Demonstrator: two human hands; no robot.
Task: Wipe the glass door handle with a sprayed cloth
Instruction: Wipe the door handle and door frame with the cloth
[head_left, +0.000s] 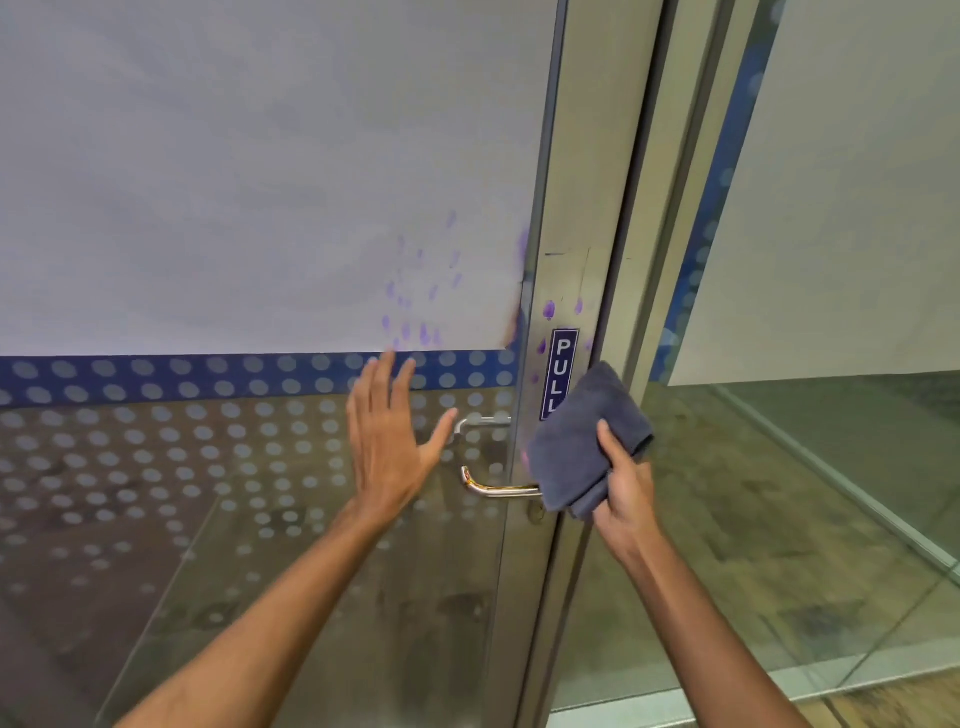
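A shiny metal lever handle (493, 486) sticks out to the left from the glass door's metal frame (566, 270). My right hand (621, 488) grips a folded dark blue-grey cloth (576, 441), which covers the handle's base at the frame. My left hand (389, 436) is flat against the door's glass (260, 519), fingers spread, just left of the handle, holding nothing. A second lever (480, 423) on the far side shows through the glass behind the left thumb.
A blue "PULL" sticker (560, 364) runs down the frame above the cloth. Purple smudges (415, 322) dot the white film and frame. A blue dotted band (156, 379) crosses the glass. A fixed glass panel (805, 467) stands to the right.
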